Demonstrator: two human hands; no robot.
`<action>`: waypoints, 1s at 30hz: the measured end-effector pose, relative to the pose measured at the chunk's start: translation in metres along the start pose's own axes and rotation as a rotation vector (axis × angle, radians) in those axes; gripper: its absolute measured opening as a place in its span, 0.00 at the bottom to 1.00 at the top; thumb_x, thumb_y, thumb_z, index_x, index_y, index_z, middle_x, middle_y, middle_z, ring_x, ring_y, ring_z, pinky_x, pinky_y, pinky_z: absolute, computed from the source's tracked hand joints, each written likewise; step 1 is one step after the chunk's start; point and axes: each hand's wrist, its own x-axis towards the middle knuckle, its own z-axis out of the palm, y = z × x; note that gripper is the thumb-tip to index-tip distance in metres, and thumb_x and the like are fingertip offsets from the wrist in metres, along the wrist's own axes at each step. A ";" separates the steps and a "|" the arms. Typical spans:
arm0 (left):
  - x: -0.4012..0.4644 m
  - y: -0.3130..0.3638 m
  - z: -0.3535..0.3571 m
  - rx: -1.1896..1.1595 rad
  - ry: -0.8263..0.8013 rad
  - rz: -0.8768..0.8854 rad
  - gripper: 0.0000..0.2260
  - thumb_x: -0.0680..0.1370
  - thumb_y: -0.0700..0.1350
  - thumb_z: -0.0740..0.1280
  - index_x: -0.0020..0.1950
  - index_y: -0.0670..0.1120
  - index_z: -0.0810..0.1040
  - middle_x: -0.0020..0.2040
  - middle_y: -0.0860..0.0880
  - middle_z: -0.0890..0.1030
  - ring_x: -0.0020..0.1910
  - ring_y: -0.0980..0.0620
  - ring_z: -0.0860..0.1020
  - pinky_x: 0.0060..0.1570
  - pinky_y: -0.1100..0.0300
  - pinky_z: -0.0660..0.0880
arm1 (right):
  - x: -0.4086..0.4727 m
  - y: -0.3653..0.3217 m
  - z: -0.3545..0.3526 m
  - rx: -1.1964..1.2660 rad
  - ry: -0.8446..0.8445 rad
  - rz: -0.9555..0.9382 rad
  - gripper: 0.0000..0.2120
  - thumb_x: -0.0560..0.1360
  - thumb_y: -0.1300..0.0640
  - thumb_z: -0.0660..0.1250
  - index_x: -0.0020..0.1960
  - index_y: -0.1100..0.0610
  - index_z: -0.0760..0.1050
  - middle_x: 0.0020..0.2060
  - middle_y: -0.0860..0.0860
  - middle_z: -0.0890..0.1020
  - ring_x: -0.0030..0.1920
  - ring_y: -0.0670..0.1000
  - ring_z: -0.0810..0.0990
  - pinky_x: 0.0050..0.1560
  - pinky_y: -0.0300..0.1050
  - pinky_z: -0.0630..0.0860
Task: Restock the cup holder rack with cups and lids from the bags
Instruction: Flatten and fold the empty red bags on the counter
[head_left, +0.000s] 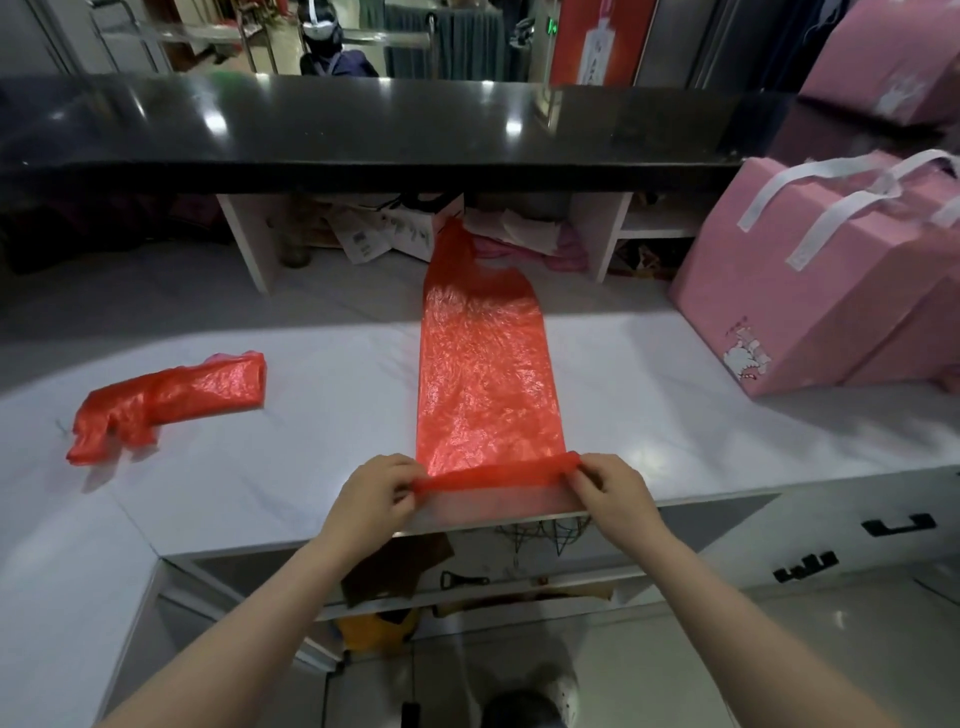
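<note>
White counter (260, 499): left grip (375, 493), right grip (609, 491) pinch rolled red bag (488, 374) edge.

Bare white counter (322, 395) between two red bags (171, 397) (485, 374); pink boxes (810, 291) blocking right.

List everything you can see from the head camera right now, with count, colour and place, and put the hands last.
Flat red plastic bag: 1, red, laid lengthwise mid-counter, near end rolled up.
Crumpled red plastic bag: 1, red, on the counter at the left.
White counter: 1, white, under both bags.
Glossy black upper shelf: 1, black, behind and above the counter.
Pink gift boxes with white ribbon handles: at least 3, pink, stacked at the right.
Papers and cartons: several, mostly white, in the cubby under the shelf.
Black drawer handles: 2, black, lower right.
Cups, lids, rack: none visible.
Left hand: pinches the roll's left end.
Right hand: pinches the roll's right end.
</note>
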 end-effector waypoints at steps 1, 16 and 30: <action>0.002 0.001 0.001 -0.059 0.025 -0.075 0.05 0.75 0.40 0.69 0.45 0.48 0.83 0.43 0.55 0.81 0.44 0.56 0.75 0.43 0.67 0.67 | 0.001 0.001 0.001 0.003 0.023 0.008 0.11 0.79 0.55 0.63 0.38 0.51 0.78 0.39 0.45 0.80 0.42 0.47 0.76 0.40 0.38 0.68; 0.023 0.024 0.015 0.005 0.168 -0.438 0.13 0.81 0.54 0.58 0.43 0.48 0.73 0.33 0.49 0.78 0.35 0.47 0.76 0.34 0.54 0.70 | 0.011 0.001 0.025 -0.230 0.193 0.191 0.18 0.80 0.46 0.58 0.38 0.56 0.75 0.48 0.46 0.67 0.53 0.47 0.63 0.56 0.44 0.68; 0.020 0.034 0.013 0.237 0.301 -0.025 0.21 0.73 0.46 0.71 0.65 0.46 0.73 0.66 0.41 0.72 0.63 0.40 0.72 0.61 0.42 0.70 | 0.014 0.000 0.030 -0.353 0.215 0.177 0.20 0.79 0.45 0.59 0.37 0.57 0.77 0.48 0.47 0.68 0.55 0.51 0.66 0.51 0.46 0.70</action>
